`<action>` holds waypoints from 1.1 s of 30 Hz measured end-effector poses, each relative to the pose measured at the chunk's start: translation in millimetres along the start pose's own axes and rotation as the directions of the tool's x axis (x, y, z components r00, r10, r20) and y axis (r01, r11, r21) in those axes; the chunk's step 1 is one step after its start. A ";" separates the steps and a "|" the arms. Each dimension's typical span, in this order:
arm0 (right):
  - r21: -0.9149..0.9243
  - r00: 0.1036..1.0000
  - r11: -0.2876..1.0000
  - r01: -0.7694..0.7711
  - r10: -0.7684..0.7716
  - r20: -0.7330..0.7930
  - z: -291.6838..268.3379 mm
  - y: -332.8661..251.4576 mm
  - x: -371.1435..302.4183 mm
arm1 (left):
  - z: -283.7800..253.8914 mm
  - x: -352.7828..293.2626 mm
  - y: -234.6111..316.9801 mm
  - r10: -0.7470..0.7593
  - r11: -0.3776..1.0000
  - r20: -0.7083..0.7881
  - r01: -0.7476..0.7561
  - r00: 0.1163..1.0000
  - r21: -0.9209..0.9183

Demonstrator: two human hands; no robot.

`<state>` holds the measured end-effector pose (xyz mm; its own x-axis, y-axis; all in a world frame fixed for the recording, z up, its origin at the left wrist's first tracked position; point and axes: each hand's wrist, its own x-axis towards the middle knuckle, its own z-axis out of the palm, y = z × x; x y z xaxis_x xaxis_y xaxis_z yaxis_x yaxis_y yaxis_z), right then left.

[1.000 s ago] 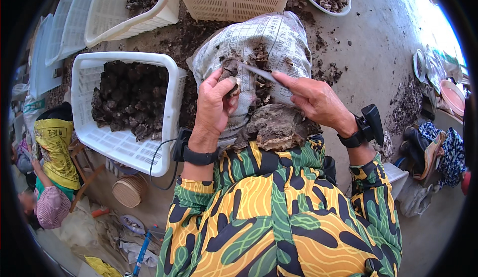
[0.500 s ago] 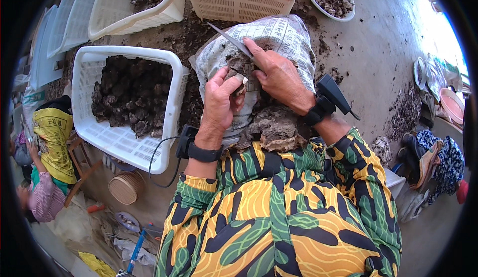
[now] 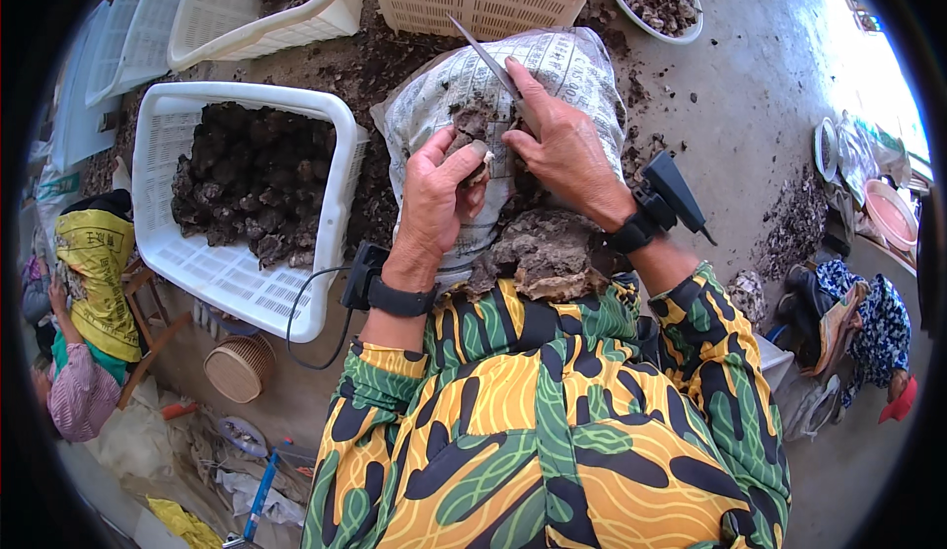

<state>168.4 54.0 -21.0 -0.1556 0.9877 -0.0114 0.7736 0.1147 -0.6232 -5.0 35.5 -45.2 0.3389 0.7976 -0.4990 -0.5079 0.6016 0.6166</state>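
My left hand [image 3: 434,194] pinches a small brown, mushroom-like lump [image 3: 476,161] with a pale cut spot, partly hidden by the fingers. In my right hand [image 3: 572,154] is a knife [image 3: 483,56], its blade pointing up and to the left, index finger laid along it. The blade stands apart from the lump. Below both hands a printed white woven sack [image 3: 562,66] bulges, dotted with dark crumbs. A large crumbly brown mass [image 3: 543,253] rests at my lap, near my right wrist.
Left of the sack stands a white plastic basket [image 3: 222,258] holding many dark brown lumps [image 3: 261,174]. Cream crates [image 3: 473,6] and a white basin [image 3: 623,1] of brown pieces are at the back. At far left sits another person [image 3: 89,386]; a wicker basket [image 3: 240,368] stands nearby.
My right hand has shifted slightly right, and the knife tip has swung up and right, away from the lump. My left hand keeps its pinch almost in place.
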 end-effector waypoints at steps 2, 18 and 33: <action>-0.089 1.000 0.996 -0.022 0.024 0.018 5.5 2.2 0.9 | 0.9 0.0 0.4 0.005 1.000 0.004 -0.005 1.000 0.003; 0.069 0.995 0.992 -0.103 0.103 0.014 -11.1 6.4 -0.2 | 4.4 0.0 -0.9 0.029 1.000 -0.004 -0.029 1.000 0.012; 0.536 0.945 0.779 -0.326 0.276 0.173 -19.7 11.5 4.1 | 10.0 -4.3 1.8 0.028 1.000 -0.009 -0.028 1.000 0.013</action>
<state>188.7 61.5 -12.8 -0.0398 0.9472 -0.3182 0.3240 -0.2890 -0.9008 0.5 33.7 -35.8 0.3173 0.8137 -0.4870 -0.5067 0.5796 0.6382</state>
